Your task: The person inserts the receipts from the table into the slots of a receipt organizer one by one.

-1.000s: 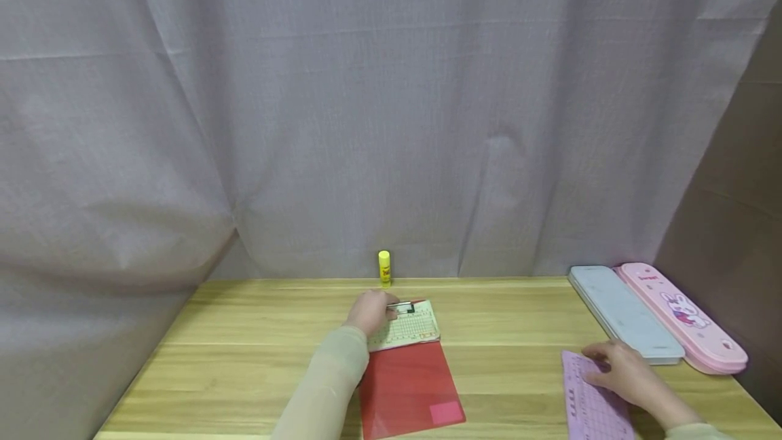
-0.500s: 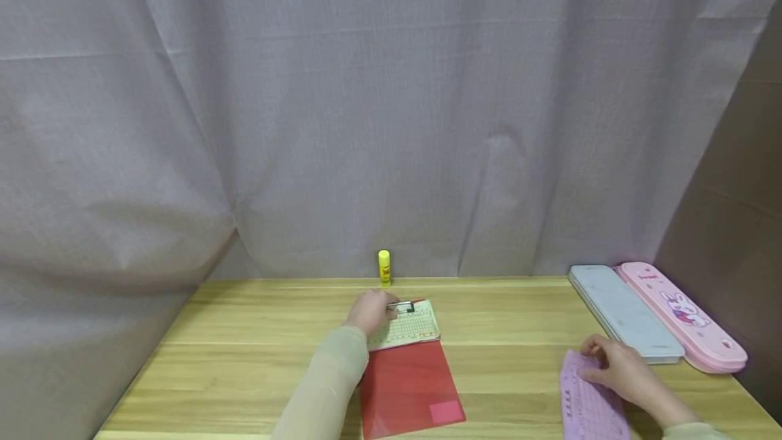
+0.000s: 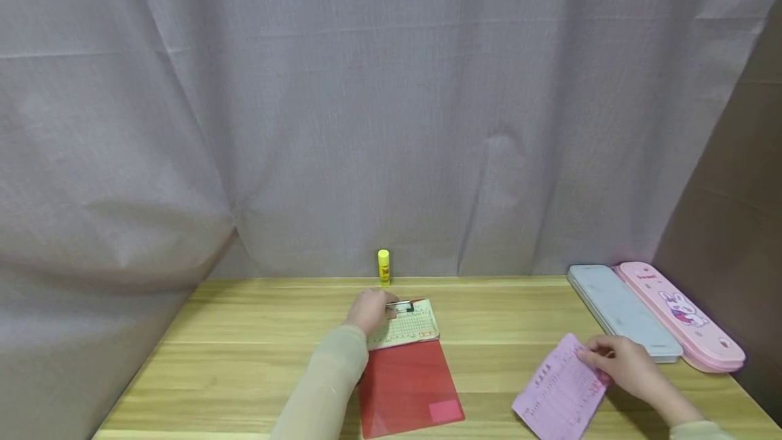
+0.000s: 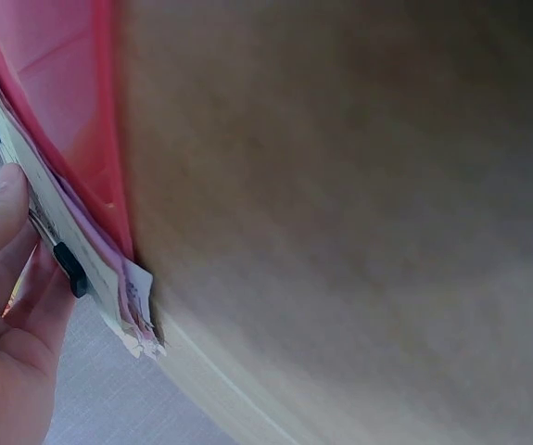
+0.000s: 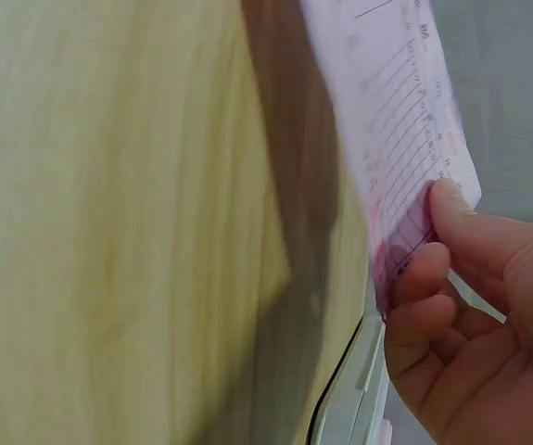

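Note:
A red clipboard (image 3: 408,386) lies on the table with a stack of pale green forms (image 3: 415,326) under its clip at the far end. My left hand (image 3: 368,311) holds the metal clip (image 4: 69,267), thumb on one side and fingers on the other; the head view shows only part of this grip. White and pink sheet edges show beneath the top form in the left wrist view. My right hand (image 3: 624,363) pinches a pink printed form (image 3: 560,389) by its edge between thumb and fingers. The sheet is lifted and tilted, right of the clipboard.
A yellow glue stick (image 3: 384,267) stands upright behind the clipboard. At the right lie a grey-white flat case (image 3: 629,311) and a pink pencil case (image 3: 678,314) with a rabbit picture, side by side. Grey cloth (image 3: 366,121) hangs behind the table.
My right hand has lifted the pink form off the table and turned it, its near end swinging left toward the clipboard. My left hand stays at the clip.

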The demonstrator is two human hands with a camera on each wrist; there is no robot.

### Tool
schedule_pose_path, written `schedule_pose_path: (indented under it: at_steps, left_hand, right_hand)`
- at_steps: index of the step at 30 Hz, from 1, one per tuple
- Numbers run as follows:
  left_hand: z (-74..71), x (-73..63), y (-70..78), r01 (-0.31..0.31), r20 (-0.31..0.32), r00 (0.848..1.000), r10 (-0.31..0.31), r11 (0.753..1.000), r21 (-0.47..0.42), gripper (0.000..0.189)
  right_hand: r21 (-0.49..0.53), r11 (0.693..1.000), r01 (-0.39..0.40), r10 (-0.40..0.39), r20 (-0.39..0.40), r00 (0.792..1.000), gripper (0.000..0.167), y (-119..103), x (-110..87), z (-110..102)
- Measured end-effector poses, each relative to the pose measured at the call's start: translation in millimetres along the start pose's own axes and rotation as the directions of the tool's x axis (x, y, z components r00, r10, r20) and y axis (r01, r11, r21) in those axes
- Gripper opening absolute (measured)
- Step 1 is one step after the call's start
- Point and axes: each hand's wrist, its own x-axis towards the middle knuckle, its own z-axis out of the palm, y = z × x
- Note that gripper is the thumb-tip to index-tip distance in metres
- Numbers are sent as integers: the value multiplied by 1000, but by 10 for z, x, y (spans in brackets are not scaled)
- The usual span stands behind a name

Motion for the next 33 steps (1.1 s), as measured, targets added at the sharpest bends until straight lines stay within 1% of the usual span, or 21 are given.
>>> schedule_pose_path:
  at_steps: [5, 11, 16, 20, 22, 26, 29, 33]
  left_hand:
    - [-7, -2, 1, 3, 5, 1000, -3, 1000, 2, 22]
    - [-12, -4, -2, -2, -1, 1000, 2, 1000, -1, 21]
    - [-4, -5, -10, 3, 8, 1000, -3, 1000, -1, 22]
    - [-9, -7, -9, 0, 6, 1000, 0, 1000, -4, 22]
    - [-13, -6, -6, 2, 8, 1000, -2, 1000, -6, 22]
    - [-13, -3, -5, -2, 3, 1000, 2, 1000, -7, 22]
    - [-11, -4, -3, -4, 0, 1000, 4, 1000, -5, 23]
    - [-9, -7, 0, 0, 2, 1000, 0, 1000, -6, 23]
  right_hand:
    - [73, 997, 24, -24, -3, 1000, 14, -59, 11, 17]
    - [136, 990, 24, -24, 1, 1000, 10, -130, 35, 25]
    - [98, 993, 60, -58, -28, 998, 9, -180, 73, 36]
    - [104, 990, 93, -90, -30, 995, 8, -233, 95, 61]
    - [118, 989, 90, -89, -18, 996, 8, -261, 109, 75]
    - [137, 987, 83, -80, -24, 996, 9, -325, 135, 109]
    - [180, 981, 78, -74, -26, 997, 10, -384, 156, 131]
    - [257, 965, 46, -50, 10, 999, 16, -470, 198, 155]
